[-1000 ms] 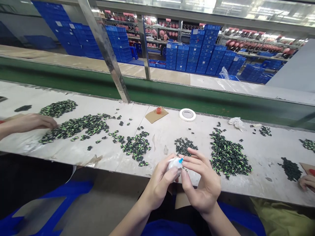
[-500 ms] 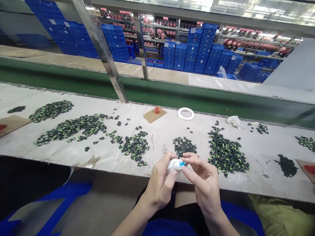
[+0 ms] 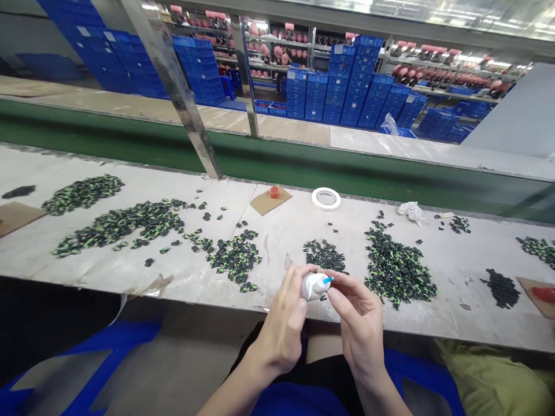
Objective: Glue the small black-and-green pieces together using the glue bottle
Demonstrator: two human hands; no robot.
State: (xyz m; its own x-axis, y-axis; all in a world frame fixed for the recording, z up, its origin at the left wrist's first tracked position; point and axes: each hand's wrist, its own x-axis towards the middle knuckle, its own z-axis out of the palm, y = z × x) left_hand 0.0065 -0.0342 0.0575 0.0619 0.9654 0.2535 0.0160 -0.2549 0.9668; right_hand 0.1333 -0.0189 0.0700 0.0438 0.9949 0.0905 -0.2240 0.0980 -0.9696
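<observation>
My left hand (image 3: pixel 281 323) is closed around a small white squeeze bottle (image 3: pixel 313 286) with a thin blue nozzle (image 3: pixel 328 280). The bottle lies tilted, its nozzle pointing right. My right hand (image 3: pixel 359 320) is curled at the nozzle, thumb and index finger to either side of the tip. Whatever those fingers pinch is too small or too hidden to make out. Just beyond both hands is a pile of small black parts (image 3: pixel 324 255). To the right of it lies a larger pile of black-and-green parts (image 3: pixel 396 266).
More black-and-green piles (image 3: pixel 236 257) spread leftward over the white worktable (image 3: pixel 286 231). Toward the back are a tape roll (image 3: pixel 326 199), a red cap-like dish (image 3: pixel 274 192) on cardboard (image 3: pixel 260 203) and crumpled tissue (image 3: pixel 410 212). A metal post (image 3: pixel 186 104) stands at the table's rear edge.
The bottle has turned slightly and shifted right, so more of its white side shows. My right thumb has drawn back a little from the nozzle. The whole view has shifted slightly.
</observation>
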